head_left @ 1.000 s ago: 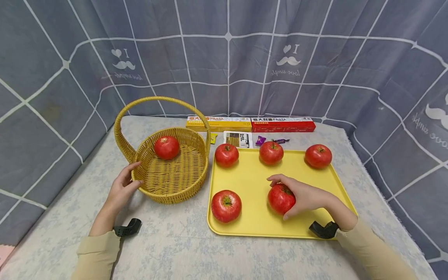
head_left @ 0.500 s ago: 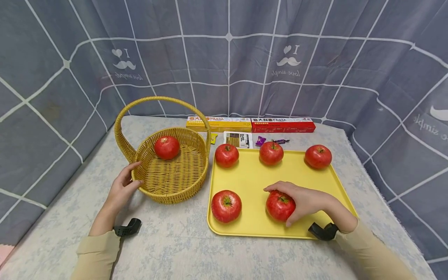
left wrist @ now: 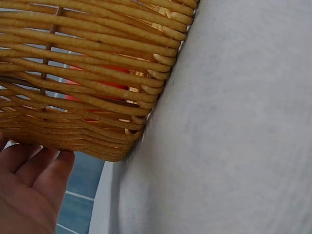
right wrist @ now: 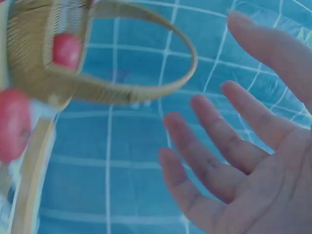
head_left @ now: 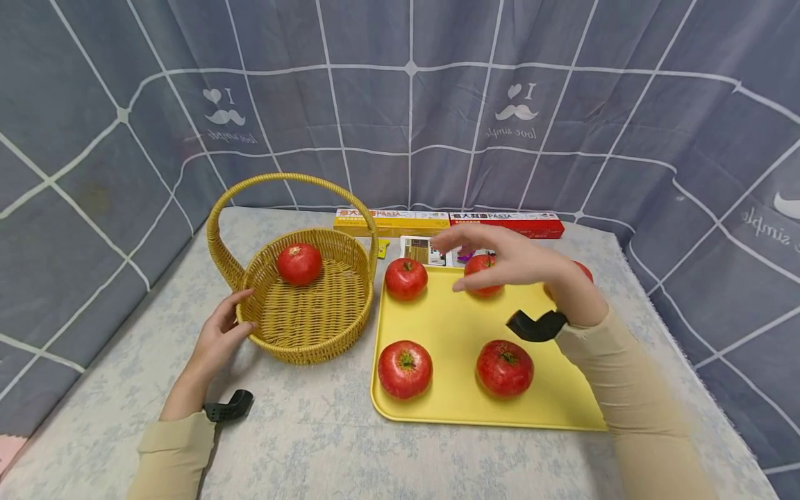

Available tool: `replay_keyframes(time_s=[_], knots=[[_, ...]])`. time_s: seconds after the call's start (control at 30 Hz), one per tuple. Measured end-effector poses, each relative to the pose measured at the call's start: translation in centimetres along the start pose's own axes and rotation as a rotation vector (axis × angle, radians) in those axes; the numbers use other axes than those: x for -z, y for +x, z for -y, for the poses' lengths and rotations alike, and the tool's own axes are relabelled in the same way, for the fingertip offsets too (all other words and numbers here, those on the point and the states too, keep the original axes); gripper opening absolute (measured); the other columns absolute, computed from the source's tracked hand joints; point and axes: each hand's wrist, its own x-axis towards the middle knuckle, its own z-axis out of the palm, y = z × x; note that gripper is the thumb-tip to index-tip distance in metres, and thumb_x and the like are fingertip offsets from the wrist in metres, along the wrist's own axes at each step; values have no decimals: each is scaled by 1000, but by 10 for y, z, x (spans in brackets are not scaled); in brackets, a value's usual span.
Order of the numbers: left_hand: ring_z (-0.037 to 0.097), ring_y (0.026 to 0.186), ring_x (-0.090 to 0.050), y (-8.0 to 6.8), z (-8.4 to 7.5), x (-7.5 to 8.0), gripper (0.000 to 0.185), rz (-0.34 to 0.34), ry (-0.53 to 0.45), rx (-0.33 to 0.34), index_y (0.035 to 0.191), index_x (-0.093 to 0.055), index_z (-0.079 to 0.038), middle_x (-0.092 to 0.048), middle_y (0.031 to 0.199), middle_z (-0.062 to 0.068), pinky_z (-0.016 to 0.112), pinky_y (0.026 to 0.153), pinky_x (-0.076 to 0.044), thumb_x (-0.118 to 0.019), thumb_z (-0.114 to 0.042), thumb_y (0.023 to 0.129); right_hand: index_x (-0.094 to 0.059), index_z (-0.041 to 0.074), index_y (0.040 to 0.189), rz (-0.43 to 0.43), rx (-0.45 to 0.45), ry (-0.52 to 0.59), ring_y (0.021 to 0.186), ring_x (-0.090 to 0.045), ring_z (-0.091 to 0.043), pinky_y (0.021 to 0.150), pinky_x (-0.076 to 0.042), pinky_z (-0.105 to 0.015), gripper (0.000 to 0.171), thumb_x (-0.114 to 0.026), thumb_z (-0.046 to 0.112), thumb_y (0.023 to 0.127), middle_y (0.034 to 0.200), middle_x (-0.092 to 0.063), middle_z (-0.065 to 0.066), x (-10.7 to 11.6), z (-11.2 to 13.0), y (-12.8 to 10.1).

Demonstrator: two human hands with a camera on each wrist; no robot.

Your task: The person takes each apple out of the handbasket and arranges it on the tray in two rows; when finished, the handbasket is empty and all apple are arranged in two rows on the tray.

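In the head view, my left hand (head_left: 219,337) holds the left rim of a yellow wicker basket (head_left: 337,340), with thumb and index finger over the edge. The left wrist view shows fingers (left wrist: 53,170) against the basket's woven wall (left wrist: 87,87). One red apple (head_left: 299,264) lies in the basket. My right hand (head_left: 515,257) is raised over the far half of a yellow tray (head_left: 450,326), holding nothing, fingers apart. On the tray are several red apples, including the near-left one (head_left: 405,369) and near-right one (head_left: 505,368). The hand and wrist partly hide the back-middle apple (head_left: 480,278) and back-right apple (head_left: 584,271).
Behind the tray lie a yellow pasta box (head_left: 390,223) and a red pasta box (head_left: 537,228), with a small printed packet (head_left: 417,251) and a yellow wrapper (head_left: 382,247) in front. The basket's tall arched handle (head_left: 290,176) stands upright. A grey grid curtain (head_left: 375,104) encloses the table.
My right hand has let go of the near-right apple, which stays on the tray, and has moved up and toward the back apples. My left hand has not moved from the basket.
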Motion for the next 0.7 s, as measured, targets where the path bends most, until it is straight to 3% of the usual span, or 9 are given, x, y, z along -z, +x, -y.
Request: replay_keyframes(time_s=[0.17, 0.33, 0.5, 0.7], knots=[[11, 125, -37, 0, -2, 1, 54, -3, 1, -16, 140, -32, 7, -27, 145, 28, 8, 87, -35, -50, 6, 89, -51, 4, 128, -38, 137, 163, 114, -53, -16, 97, -41, -38, 51, -72, 12, 82, 123, -58, -3, -6, 16, 59], [19, 130, -33, 0, -2, 2, 57, 0, 15, 2, 141, -31, 6, -25, 147, 26, 7, 88, -33, -51, 5, 88, -52, 1, 126, -51, 221, 297, 111, -55, -18, 94, -44, -36, 47, -69, 7, 83, 122, -58, -7, -31, 30, 113], [31, 133, -26, 0, -2, 1, 59, 2, 15, 26, 142, -30, 5, -24, 149, 24, 6, 90, -31, -52, 5, 87, -52, -1, 126, -65, 214, 409, 112, -55, -19, 94, -44, -33, 45, -67, 4, 84, 124, -56, -10, -64, 34, 155], [32, 134, -24, 0, -1, 2, 59, -2, 20, 23, 142, -30, 5, -23, 149, 24, 5, 90, -30, -52, 4, 87, -53, 1, 125, -140, 125, 451, 112, -54, -13, 93, -44, -26, 45, -69, 6, 84, 127, -55, -8, -103, 23, 189]])
